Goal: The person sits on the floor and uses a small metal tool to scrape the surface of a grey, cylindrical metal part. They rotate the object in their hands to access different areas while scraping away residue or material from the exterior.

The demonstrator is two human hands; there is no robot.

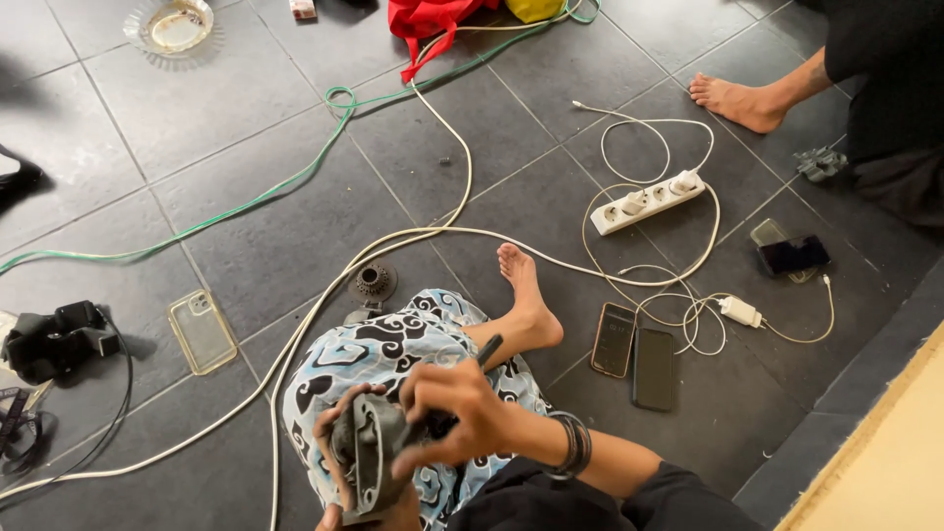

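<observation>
I sit on a dark tiled floor with a knee in blue, white and black patterned cloth [374, 349] raised before me. My left hand [339, 462] grips a grey metal machine part [366, 457] from below and behind, over that knee. My right hand [457, 413] presses on the part's front and holds a thin black tool [489, 350] whose end sticks up past my fingers. Dark bangles [575, 444] ring my right wrist. My bare foot [526, 295] rests on the tiles ahead.
A small black gear-like part [374, 282] lies by my knee. Two phones [634, 352], a charger [739, 311], a white power strip [649, 201], white and green cables, a clear phone case [202, 330], black gear [54, 339], a glass dish [175, 25]. Another person's bare foot [737, 100] is at upper right.
</observation>
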